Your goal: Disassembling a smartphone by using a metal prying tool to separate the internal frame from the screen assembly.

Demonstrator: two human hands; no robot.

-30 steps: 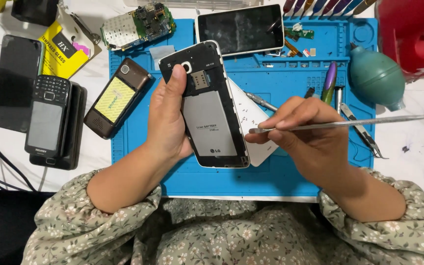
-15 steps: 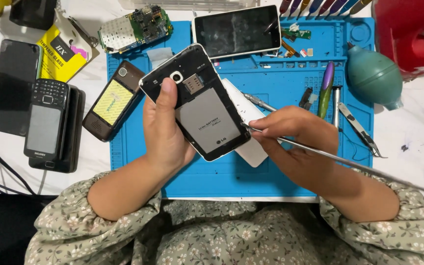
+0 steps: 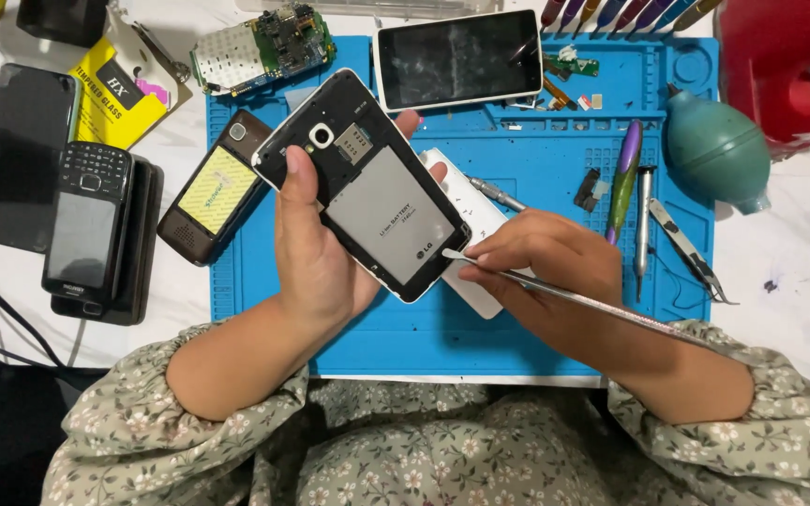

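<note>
Far to the left of the left hand, a dark slab phone (image 3: 21, 155) and a black keypad phone (image 3: 86, 230) lie on the white counter (image 3: 799, 272), with a yellow accessory packet (image 3: 119, 98) just above them. Nearer that hand, a brown phone with a yellow battery (image 3: 217, 187) lies across the left edge of the blue work mat (image 3: 536, 169), and a bare circuit board (image 3: 260, 42) sits above it.

The left hand (image 3: 316, 258) has its grip closed around an opened black phone (image 3: 363, 183), back cover off and grey battery showing, thumb on the phone's left edge and fingertips curling over the right. The phone is held tilted above the mat, its camera end up and to the left.

Under the phone's right side lies a white back cover (image 3: 471, 201). Above it, a white-framed phone (image 3: 461, 56) rests screen up.

The right hand (image 3: 541, 267) pinches a thin metal spudger (image 3: 592, 300), whose flat tip meets the phone's lower right edge near the corner; the shaft runs back across the wrist.

Right of this hand lie a purple-handled tool (image 3: 622, 178), tweezers (image 3: 686, 248), a teal rubber air blower (image 3: 716, 150) and a red container (image 3: 785, 66).
</note>
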